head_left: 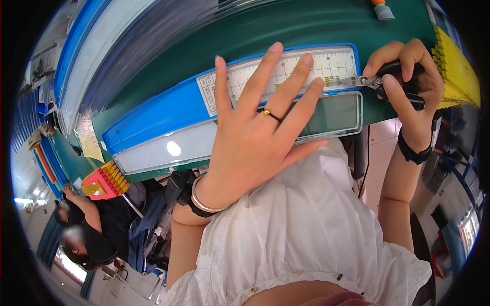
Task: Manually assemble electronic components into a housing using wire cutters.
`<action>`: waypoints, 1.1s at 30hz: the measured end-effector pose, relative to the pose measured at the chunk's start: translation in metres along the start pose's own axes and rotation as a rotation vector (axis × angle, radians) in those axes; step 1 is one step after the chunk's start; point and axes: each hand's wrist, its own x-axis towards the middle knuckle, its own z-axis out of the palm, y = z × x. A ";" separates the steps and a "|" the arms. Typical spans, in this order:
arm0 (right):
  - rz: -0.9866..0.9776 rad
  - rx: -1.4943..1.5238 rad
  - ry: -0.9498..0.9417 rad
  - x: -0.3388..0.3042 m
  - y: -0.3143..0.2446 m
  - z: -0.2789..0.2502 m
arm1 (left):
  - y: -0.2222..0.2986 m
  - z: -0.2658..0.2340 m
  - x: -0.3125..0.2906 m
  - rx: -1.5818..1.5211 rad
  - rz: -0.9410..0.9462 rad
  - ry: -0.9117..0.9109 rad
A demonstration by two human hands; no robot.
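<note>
— Green matting covers the bench [306, 30]; what lies on it?
— A blue ruled jig [168, 109] with a white scale strip.
— And the hands?
— The left hand [255, 135] hovers over the jig, fingers spread, gripping nothing. The right hand [411, 84] is at the jig's right end, curled round black-handled cutters [380, 81] whose tips meet small yellow parts [332, 80] on the scale.
</note>
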 end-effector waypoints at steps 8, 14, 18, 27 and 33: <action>-0.027 0.108 0.080 -0.004 0.004 -0.008 | 0.003 -0.001 0.003 0.035 -0.013 -0.023; -0.160 0.179 0.291 -0.025 -0.015 -0.017 | 0.009 -0.007 0.010 0.028 -0.024 -0.053; -0.257 0.001 0.572 -0.051 -0.042 -0.034 | 0.015 -0.012 0.012 0.110 -0.034 -0.137; 0.251 -1.155 0.917 -0.114 -0.018 -0.140 | 0.017 -0.011 0.001 0.122 -0.018 -0.100; 0.149 -1.254 0.825 -0.088 -0.002 -0.146 | 0.019 -0.011 0.005 0.109 -0.009 -0.074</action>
